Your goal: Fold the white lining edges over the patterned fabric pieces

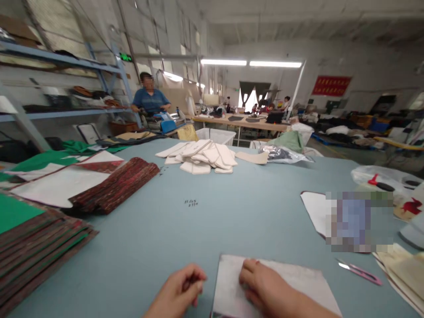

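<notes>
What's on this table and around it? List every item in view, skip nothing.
cutting table: one, pale blue-grey, filling the foreground
white fabric pieces: one heap, white, middle of the table
dark red patterned sheets: one stack, left of the table
green-backed brown sheets: one stack, left front corner
pink craft knife: one, pink with metal blade, right of the table
co-worker: one person, blue shirt, beyond the table's far left
shelving: one unit, blue, left wall
red banner: one, red, back wall
pale sheet: one, whitish grey, near table edge
left hand: one, fingers pinched, beside the pale sheet
right hand: one, resting on the pale sheet
</notes>
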The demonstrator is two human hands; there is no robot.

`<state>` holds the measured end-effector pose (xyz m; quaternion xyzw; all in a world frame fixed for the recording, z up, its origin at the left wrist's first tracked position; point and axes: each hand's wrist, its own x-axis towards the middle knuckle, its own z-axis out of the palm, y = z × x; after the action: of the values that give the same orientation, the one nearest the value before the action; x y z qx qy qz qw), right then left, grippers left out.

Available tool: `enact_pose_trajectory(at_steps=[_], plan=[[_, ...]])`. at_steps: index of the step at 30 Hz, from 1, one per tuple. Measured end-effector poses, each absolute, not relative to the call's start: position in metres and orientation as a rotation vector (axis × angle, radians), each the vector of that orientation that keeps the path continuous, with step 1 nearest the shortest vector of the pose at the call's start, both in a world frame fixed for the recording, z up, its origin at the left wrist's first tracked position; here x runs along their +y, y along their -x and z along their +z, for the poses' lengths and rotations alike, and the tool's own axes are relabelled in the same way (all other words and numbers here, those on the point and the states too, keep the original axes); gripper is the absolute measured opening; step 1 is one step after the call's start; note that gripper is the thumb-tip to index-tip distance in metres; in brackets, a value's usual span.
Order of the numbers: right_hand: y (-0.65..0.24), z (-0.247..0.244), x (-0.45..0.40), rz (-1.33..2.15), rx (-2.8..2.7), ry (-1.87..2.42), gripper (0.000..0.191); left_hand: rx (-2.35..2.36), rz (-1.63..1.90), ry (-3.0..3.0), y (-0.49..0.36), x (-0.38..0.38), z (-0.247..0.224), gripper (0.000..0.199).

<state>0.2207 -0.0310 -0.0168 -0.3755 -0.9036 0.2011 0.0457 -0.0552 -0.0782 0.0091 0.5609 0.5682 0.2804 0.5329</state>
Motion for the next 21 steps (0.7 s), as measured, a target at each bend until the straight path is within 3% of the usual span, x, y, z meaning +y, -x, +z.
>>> enact_pose_trajectory(at_steps=[5, 10, 14, 21], plan=[[-0.234, 0.016, -0.028, 0.656, -2.844, 1.234, 0.014, 1.377, 0.793, -1.056, 0.038, -0.074, -0.008, 0.035], [-0.209, 0.013, -0.02, 0.606, -2.908, 0.966, 0.032, 1.31, 0.896, -0.894, 0.022, -0.069, -0.015, 0.022], [-0.205, 0.004, -0.02, 0.538, -2.974, 0.864, 0.016, 1.287, 0.87, -0.868, 0.018, -0.068, -0.017, 0.015], [-0.213, -0.004, -0.024, 0.577, -2.909, 0.873, 0.016, 1.284, 0.756, -0.902, 0.011, -0.069, -0.014, 0.011]])
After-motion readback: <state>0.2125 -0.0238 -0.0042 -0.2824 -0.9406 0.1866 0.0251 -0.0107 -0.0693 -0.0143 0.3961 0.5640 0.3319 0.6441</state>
